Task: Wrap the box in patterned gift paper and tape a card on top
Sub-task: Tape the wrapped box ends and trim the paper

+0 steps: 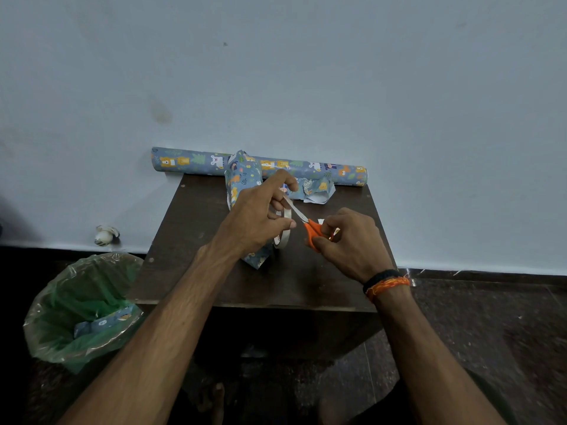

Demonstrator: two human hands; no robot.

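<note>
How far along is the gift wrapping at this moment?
Done: the box already wears patterned paper. In hand: the left hand holds the tape roll while the right hand grips orange scissors to cut a strip. Left: taping, and a card on top; none shows there.

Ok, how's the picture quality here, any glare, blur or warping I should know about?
Head view: dim and flat-lit, with soft shadows under the table; wide-angle lens bows the wall line and stretches the forearms; glare on the bin liner; floor at the right edge smeared; left hand, tape, right hand and scissors fairly sharp.
</note>
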